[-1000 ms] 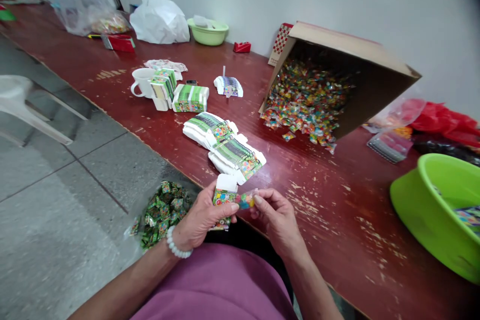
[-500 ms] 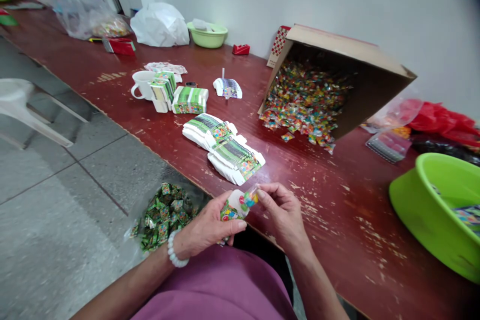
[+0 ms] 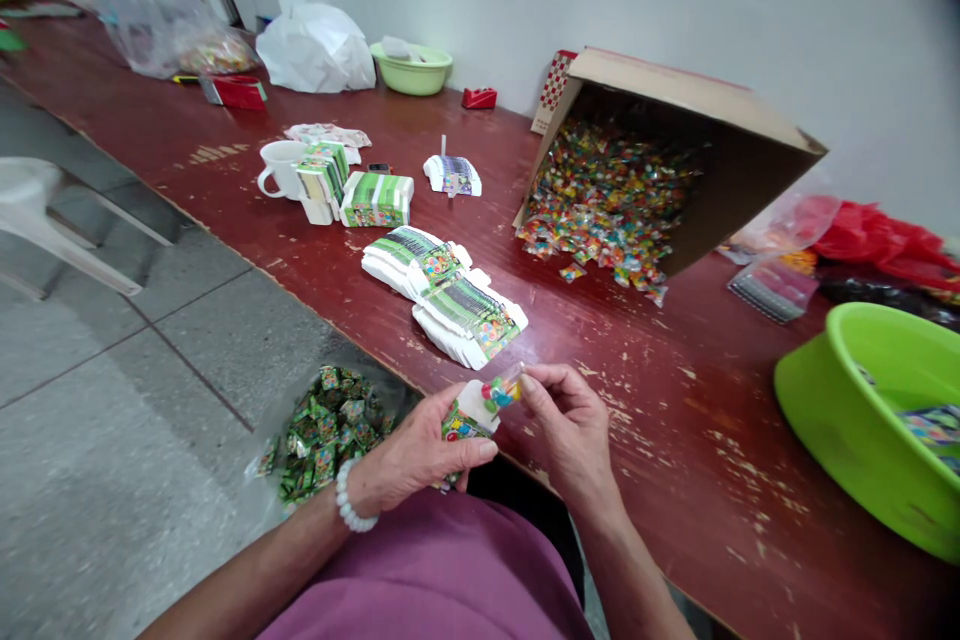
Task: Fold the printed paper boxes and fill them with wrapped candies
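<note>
My left hand (image 3: 431, 445), with a beaded bracelet at the wrist, is closed around a small green printed carton (image 3: 463, 423) whose white flap stands up. Between the thumb and fingers of my right hand (image 3: 568, 420) is a clear packet of colourful candies (image 3: 502, 390). The packet is at the carton's upper end; I cannot tell whether part of it is inside. Just beyond my hands lie fanned stacks of flat green cartons (image 3: 472, 318) on the dark red table (image 3: 645, 380). Below my left forearm a clear bag (image 3: 330, 435) holds many filled-looking green cartons.
A tipped cardboard box (image 3: 697, 95) spills candy packets (image 3: 600, 210) onto the table. A bright green basin (image 3: 832, 420) stands at the right. Farther back are a white mug (image 3: 281, 170), bundled green cartons (image 3: 377, 199), a pale green bowl (image 3: 412, 72) and plastic bags. A white stool (image 3: 75, 230) is at the left.
The candy packet has tilted slightly and shifted a little to the right with my right hand. My left hand keeps its hold on the carton. The whole view has moved slightly.
</note>
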Motion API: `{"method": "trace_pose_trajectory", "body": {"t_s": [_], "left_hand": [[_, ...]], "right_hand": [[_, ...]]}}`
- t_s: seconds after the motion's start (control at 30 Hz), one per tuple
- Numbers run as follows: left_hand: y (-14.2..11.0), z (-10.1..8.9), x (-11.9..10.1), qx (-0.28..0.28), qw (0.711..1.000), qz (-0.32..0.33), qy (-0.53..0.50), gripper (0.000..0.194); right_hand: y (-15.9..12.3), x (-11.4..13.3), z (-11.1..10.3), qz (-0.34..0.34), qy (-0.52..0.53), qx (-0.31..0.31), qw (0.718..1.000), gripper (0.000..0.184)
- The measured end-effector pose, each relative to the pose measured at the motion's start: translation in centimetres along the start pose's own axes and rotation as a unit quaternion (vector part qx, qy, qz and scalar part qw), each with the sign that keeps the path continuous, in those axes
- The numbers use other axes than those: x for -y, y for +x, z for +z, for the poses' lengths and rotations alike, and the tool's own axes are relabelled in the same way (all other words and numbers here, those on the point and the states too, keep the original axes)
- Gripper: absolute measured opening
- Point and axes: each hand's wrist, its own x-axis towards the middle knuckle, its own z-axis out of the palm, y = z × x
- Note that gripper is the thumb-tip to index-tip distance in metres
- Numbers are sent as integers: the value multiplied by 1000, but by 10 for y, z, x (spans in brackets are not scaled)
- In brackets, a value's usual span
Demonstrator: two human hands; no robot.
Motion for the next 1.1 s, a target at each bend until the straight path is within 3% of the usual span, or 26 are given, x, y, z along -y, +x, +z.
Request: {"method": "trace_pose_trajectory", "body": {"t_s": [0.37, 0.6, 0.87, 1.0, 1.1], "left_hand": [[0, 1, 2, 6, 1000, -9, -2, 36], [-1, 1, 2, -3, 1000, 0, -25, 31], [-2, 0, 3, -9, 997, -19, -76, 39], [-2, 0, 6, -26, 993, -37, -110, 47], [-2, 1, 6, -25, 992, -32, -122, 43]], "right_hand": [[-4, 0, 0, -8, -36, 52, 998, 10], [-10, 4, -3, -104, -171, 160, 967, 8], [-9, 3, -5, -71, -118, 74, 988, 15], [-11, 4, -2, -85, -120, 105, 984, 14], [-13, 6, 3, -87, -100, 129, 983, 14]]}}
